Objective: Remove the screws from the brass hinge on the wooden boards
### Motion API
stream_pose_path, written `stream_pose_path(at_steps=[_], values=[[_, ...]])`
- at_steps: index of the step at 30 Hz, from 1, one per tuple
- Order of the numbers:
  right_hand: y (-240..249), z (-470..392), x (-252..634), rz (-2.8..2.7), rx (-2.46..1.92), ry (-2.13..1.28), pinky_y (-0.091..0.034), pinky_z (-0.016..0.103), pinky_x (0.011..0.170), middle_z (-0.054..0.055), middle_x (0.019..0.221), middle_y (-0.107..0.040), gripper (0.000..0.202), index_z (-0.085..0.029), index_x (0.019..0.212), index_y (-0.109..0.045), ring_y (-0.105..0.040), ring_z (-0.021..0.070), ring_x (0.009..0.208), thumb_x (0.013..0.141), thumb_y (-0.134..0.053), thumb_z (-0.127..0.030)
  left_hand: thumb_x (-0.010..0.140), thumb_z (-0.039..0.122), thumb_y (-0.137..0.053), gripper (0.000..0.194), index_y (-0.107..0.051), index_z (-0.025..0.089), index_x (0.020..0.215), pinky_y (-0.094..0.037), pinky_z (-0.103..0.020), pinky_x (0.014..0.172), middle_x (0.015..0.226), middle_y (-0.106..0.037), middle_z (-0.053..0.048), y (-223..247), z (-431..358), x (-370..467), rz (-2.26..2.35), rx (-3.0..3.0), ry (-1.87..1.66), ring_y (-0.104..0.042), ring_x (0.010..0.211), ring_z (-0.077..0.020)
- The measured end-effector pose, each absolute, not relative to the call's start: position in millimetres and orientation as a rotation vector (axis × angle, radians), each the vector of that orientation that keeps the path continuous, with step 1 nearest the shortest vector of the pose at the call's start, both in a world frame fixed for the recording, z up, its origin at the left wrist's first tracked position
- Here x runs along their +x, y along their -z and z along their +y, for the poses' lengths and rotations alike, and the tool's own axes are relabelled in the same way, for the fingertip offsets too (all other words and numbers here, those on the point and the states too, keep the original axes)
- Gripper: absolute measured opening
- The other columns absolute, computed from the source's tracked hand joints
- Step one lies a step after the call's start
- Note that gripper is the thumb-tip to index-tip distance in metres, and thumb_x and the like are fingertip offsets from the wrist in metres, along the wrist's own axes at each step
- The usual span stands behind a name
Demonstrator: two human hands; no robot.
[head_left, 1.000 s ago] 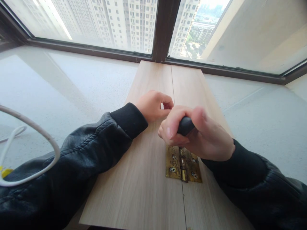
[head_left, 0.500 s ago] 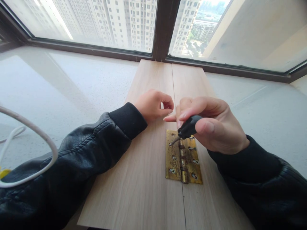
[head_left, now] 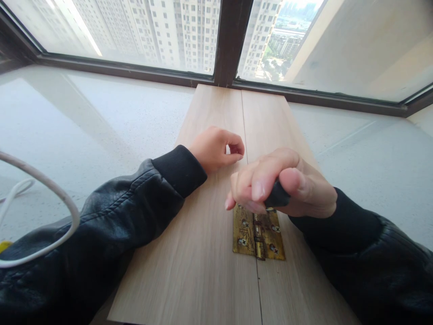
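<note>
My right hand (head_left: 277, 183) is closed around the black handle of a screwdriver (head_left: 277, 195). Its shaft and tip are hidden behind my fingers. Beneath that hand lies a worn brass hinge (head_left: 248, 234), flat across the seam of two pale wooden boards (head_left: 189, 253). Cross-head screws show in the hinge's near holes, while its far end is covered by my hand. Just beyond and to the left, my left hand (head_left: 218, 149) rests on the left board with fingers curled and thumb close to the index finger. Whatever is between those fingertips, if anything, cannot be made out.
A white cable (head_left: 72, 212) loops over my left sleeve, with a bit of yellow (head_left: 5, 245) beside it. The boards lie on a pale speckled sill (head_left: 101, 113). At their far end stands a dark window frame (head_left: 230, 45).
My right hand has turned over and lowered toward the hinge, so the screwdriver's shaft, seen before on a far-left hinge screw, is now covered. The left hand stays in place.
</note>
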State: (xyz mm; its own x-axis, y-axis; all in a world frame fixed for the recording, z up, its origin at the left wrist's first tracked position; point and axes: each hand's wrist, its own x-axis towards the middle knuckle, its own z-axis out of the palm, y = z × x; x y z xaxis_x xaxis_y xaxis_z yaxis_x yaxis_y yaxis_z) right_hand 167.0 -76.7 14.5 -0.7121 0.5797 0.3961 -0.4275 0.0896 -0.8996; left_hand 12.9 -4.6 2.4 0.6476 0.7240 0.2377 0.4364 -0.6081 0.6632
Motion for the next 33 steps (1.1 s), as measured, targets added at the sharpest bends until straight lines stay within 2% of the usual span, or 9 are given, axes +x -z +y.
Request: stream_pose_path(at_steps=[3, 6, 9, 14, 18, 22, 27, 31, 33], values=[[-19, -82, 161, -1.634, -0.234, -1.775, -0.042, 0.027, 0.065, 0.001, 0.067, -0.054, 0.04, -0.016, 0.082, -0.068, -0.049, 0.0098, 0.063, 0.1, -0.04, -0.038, 0.069, 0.011, -0.056, 0.017, -0.071, 0.016, 0.075, -0.038, -0.024, 0.059, 0.062, -0.06, 0.004, -3, -4, 13, 0.898, 2.281, -0.632, -0.047, 0.057, -0.0084], [-26, -87, 156, -1.505, -0.282, -1.838, -0.033, 0.024, 0.054, -0.002, 0.054, -0.041, 0.046, -0.015, 0.065, -0.054, -0.038, 0.0077, 0.051, 0.101, -0.034, -0.036, 0.069, 0.011, -0.056, 0.015, -0.07, 0.016, 0.073, -0.039, -0.025, 0.062, 0.064, -0.061, 0.003, -4, -3, 12, 0.892, 2.285, -0.614, -0.048, 0.06, -0.0093], [-31, -88, 154, -1.414, -0.289, -1.881, -0.026, 0.024, 0.049, -0.005, 0.05, -0.031, 0.039, -0.018, 0.069, -0.044, -0.029, 0.0076, 0.045, 0.099, -0.033, -0.039, 0.072, 0.013, -0.055, 0.013, -0.067, 0.016, 0.067, -0.038, -0.027, 0.063, 0.067, -0.063, 0.002, -6, -5, 13, 0.897, 2.281, -0.635, -0.048, 0.061, -0.0099], [-27, -86, 157, -1.427, -0.348, -1.878, -0.032, 0.025, 0.054, -0.005, 0.063, -0.04, 0.027, -0.019, 0.079, -0.041, -0.037, 0.0088, 0.053, 0.09, -0.051, -0.041, 0.069, 0.009, -0.055, 0.011, -0.063, 0.015, 0.064, -0.036, -0.026, 0.061, 0.069, -0.063, 0.001, -7, -4, 13, 0.922, 2.279, -0.591, -0.049, 0.063, -0.0098], [-17, -82, 163, -1.508, -0.398, -1.595, -0.046, 0.033, 0.072, 0.001, 0.081, -0.052, 0.026, -0.015, 0.08, -0.056, -0.054, 0.013, 0.075, 0.086, -0.066, -0.039, 0.069, 0.009, -0.055, 0.016, -0.055, 0.015, 0.054, -0.035, -0.024, 0.059, 0.058, -0.056, 0.003, -7, -4, 12, 0.89, 2.295, -0.613, -0.047, 0.06, -0.0089], [-12, -77, 168, -1.534, -0.377, -1.507, -0.051, 0.034, 0.077, 0.002, 0.078, -0.059, 0.026, -0.017, 0.092, -0.069, -0.059, 0.0125, 0.075, 0.09, -0.062, -0.042, 0.07, 0.013, -0.057, 0.016, -0.055, 0.016, 0.054, -0.036, -0.023, 0.059, 0.052, -0.049, 0.005, -6, -5, 12, 0.866, 2.303, -0.628, -0.045, 0.058, -0.0084], [-10, -80, 159, -1.475, -0.254, -1.638, -0.054, 0.037, 0.086, -0.001, 0.072, -0.062, 0.028, -0.019, 0.1, -0.07, -0.06, 0.0093, 0.068, 0.094, -0.055, -0.042, 0.07, 0.013, -0.057, 0.012, -0.068, 0.017, 0.071, -0.038, -0.025, 0.06, 0.059, -0.058, 0.005, 0, 0, 13, 0.854, 2.305, -0.666, -0.049, 0.056, -0.0087], [-13, -85, 150, -1.438, -0.16, -1.825, -0.055, 0.03, 0.068, -0.004, 0.061, -0.047, 0.033, -0.02, 0.095, -0.064, -0.045, 0.0074, 0.054, 0.101, -0.04, -0.042, 0.071, 0.013, -0.055, 0.015, -0.07, 0.019, 0.072, -0.041, -0.026, 0.062, 0.067, -0.065, 0.004, 2, 2, 13, 0.868, 2.311, -0.675, -0.054, 0.062, -0.0109], [-16, -86, 150, -1.425, -0.172, -1.863, -0.046, 0.023, 0.056, -0.005, 0.057, -0.038, 0.04, -0.018, 0.084, -0.058, -0.036, 0.0071, 0.049, 0.103, -0.031, -0.041, 0.072, 0.014, -0.055, 0.015, -0.069, 0.019, 0.071, -0.042, -0.027, 0.064, 0.07, -0.067, 0.003, 0, 0, 13, 0.881, 2.303, -0.66, -0.055, 0.063, -0.0117]])
